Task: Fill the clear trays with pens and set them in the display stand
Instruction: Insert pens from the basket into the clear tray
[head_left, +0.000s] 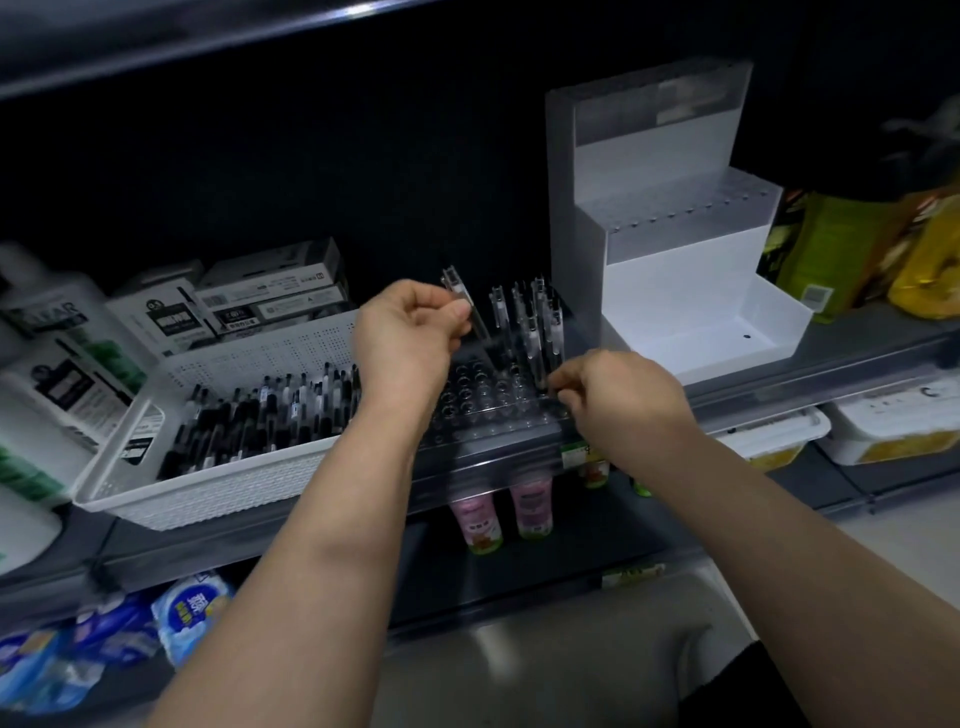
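Clear tray (483, 410) with rows of round holes sits at the front edge of the shelf (831, 364), between a white basket (208, 488) and the display stand (675, 291). A few see-through pens (540, 332) stand upright in its back right holes; the other holes are open. The left hand (410, 338) pinches one more pen (460, 291) above the tray's back left, tilted. The right hand (623, 395) has its fingers curled at the foot of a standing pen by the tray's right edge; whether they grip it cannot be told. Loose black pens (260, 415) fill the basket, with boxes (270, 291) stacked behind it. Pink bottles (530, 506) stand on the level below.
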